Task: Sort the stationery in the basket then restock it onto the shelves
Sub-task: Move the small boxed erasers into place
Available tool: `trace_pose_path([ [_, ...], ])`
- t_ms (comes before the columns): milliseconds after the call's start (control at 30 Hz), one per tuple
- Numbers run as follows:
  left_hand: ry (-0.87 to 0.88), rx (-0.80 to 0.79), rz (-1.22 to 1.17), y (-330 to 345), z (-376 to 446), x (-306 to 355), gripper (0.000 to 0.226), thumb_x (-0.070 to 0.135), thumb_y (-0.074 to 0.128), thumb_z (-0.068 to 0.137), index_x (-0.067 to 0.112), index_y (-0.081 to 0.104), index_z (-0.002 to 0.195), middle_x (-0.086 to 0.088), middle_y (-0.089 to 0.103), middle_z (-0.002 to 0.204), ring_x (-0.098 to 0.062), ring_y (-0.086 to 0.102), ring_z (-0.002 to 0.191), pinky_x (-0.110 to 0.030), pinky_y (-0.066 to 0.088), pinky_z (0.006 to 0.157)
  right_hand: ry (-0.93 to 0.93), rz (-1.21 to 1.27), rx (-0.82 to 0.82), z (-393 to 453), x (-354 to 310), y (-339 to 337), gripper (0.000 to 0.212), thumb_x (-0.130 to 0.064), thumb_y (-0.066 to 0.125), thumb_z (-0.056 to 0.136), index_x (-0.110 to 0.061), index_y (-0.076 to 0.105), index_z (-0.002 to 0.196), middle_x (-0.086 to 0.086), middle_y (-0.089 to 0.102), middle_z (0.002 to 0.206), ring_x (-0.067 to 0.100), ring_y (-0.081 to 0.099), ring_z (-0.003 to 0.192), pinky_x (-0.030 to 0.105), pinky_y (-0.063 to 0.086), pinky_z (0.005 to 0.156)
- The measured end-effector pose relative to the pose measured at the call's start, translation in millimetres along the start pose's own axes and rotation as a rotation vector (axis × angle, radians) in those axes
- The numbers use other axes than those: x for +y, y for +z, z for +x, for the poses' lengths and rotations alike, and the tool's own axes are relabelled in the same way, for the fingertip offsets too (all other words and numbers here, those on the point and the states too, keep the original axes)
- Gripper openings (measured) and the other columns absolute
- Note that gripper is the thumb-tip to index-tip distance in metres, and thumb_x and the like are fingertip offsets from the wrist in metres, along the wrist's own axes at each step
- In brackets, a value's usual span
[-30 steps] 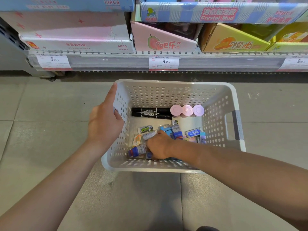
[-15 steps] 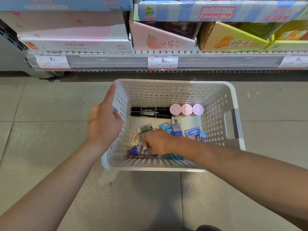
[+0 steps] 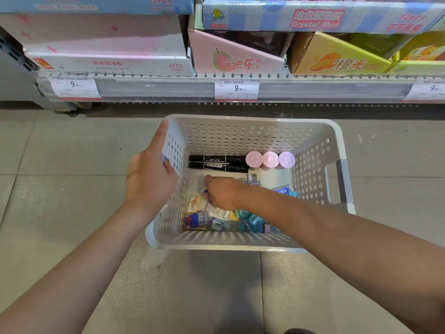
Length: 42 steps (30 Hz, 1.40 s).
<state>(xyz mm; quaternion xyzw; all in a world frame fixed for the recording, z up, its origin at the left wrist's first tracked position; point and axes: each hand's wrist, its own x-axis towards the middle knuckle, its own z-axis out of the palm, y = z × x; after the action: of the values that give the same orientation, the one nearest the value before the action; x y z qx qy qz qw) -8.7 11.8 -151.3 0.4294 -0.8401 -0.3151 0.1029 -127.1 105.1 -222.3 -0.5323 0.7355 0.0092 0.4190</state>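
Floor-set basket (image 3: 252,244) holds two markers (image 3: 218,162), three tubes (image 3: 270,159).

Soft, even indoor light falls from above, fairly bright, with a slightly warm cast. Faint shadows lie on the floor tiles (image 3: 60,201) under the forearms and just beside the basket (image 3: 346,189). The clear strip along the shelf edge (image 3: 156,89) shows pale glare. The wide lens bends the shelf line and stretches the corners. The right hand (image 3: 224,192) looks slightly motion-blurred; small packets beneath it are soft.
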Motion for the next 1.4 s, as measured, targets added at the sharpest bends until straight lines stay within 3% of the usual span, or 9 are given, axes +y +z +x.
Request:
trace_pose_path([
  [167,0.000,0.008,-0.001,1,0,-1,0.075,-0.003,0.043,0.090,0.034,0.021,0.151,0.000,0.035,0.059,-0.014,0.034,0.049,-0.032,0.031,0.046,0.028,0.244,0.180,7,-5,-1,0.027,-0.012,0.037,0.100,0.002,0.040,0.122,0.023,0.062,0.105,0.029,0.058,0.082,0.033,0.046,0.066],
  [267,0.007,0.005,0.000,1,0,-1,0.074,-0.002,0.044,0.091,0.034,0.020,0.151,0.002,0.037,0.060,-0.012,0.034,0.049,-0.028,0.029,0.045,0.063,0.349,0.184,14,-11,4,0.032,-0.013,0.036,0.100,-0.006,0.037,0.131,0.018,0.061,0.101,0.023,0.053,0.070,0.022,0.037,0.048],
  [467,-0.001,0.005,-0.007,0,1,-2,0.073,-0.002,0.044,0.089,0.031,0.023,0.151,-0.001,0.033,0.056,-0.014,0.033,0.049,-0.029,0.028,0.047,0.179,0.516,0.206,21,-13,6,0.036,-0.012,0.049,0.096,-0.002,0.033,0.128,0.021,0.060,0.107,0.030,0.057,0.081,0.037,0.052,0.062],
  [600,0.002,0.000,0.001,0,1,-2,0.073,-0.002,0.045,0.090,0.029,0.023,0.151,-0.001,0.035,0.055,-0.014,0.033,0.047,-0.028,0.028,0.046,0.219,0.550,0.268,23,-9,2,0.040,-0.022,0.061,0.091,-0.001,0.045,0.120,0.015,0.059,0.105,0.023,0.054,0.086,0.029,0.042,0.069],
  [833,-0.006,0.004,-0.007,1,1,0,0.073,-0.002,0.045,0.090,0.029,0.022,0.152,0.000,0.036,0.057,-0.013,0.035,0.049,-0.029,0.031,0.047,0.323,0.710,0.371,28,-11,13,0.038,-0.007,0.057,0.089,-0.009,0.049,0.126,0.015,0.046,0.128,0.026,0.056,0.100,0.021,0.039,0.075],
  [1067,-0.009,0.000,-0.011,2,2,-3,0.073,-0.002,0.044,0.090,0.031,0.022,0.151,0.002,0.038,0.060,-0.012,0.035,0.049,-0.028,0.031,0.047,0.560,0.912,0.486,31,-13,17,0.042,-0.007,0.060,0.087,-0.002,0.042,0.125,0.015,0.058,0.120,0.029,0.057,0.111,0.031,0.047,0.083],
  [1167,-0.012,-0.008,-0.012,2,1,-2,0.073,-0.002,0.044,0.090,0.031,0.022,0.151,-0.003,0.040,0.060,-0.015,0.035,0.049,-0.031,0.033,0.047,0.677,0.977,0.486,34,-10,17,0.037,-0.011,0.064,0.085,-0.002,0.051,0.119,0.014,0.061,0.118,0.027,0.059,0.109,0.032,0.051,0.085],
  [1267,-0.007,-0.008,-0.008,1,1,-2,0.073,-0.002,0.044,0.090,0.031,0.022,0.151,-0.002,0.040,0.060,-0.015,0.035,0.050,-0.031,0.033,0.049,0.707,1.045,0.470,37,-11,18,0.026,-0.010,0.062,0.087,-0.003,0.061,0.112,0.012,0.064,0.114,0.025,0.062,0.105,0.031,0.053,0.084],
  [1400,-0.015,-0.001,0.024,1,1,-2,0.073,-0.001,0.045,0.090,0.032,0.022,0.151,0.002,0.036,0.060,-0.012,0.035,0.051,-0.031,0.033,0.047,0.673,1.077,0.438,37,-15,20,0.034,-0.008,0.057,0.088,-0.003,0.060,0.122,0.014,0.063,0.119,0.026,0.060,0.109,0.031,0.051,0.087],
])
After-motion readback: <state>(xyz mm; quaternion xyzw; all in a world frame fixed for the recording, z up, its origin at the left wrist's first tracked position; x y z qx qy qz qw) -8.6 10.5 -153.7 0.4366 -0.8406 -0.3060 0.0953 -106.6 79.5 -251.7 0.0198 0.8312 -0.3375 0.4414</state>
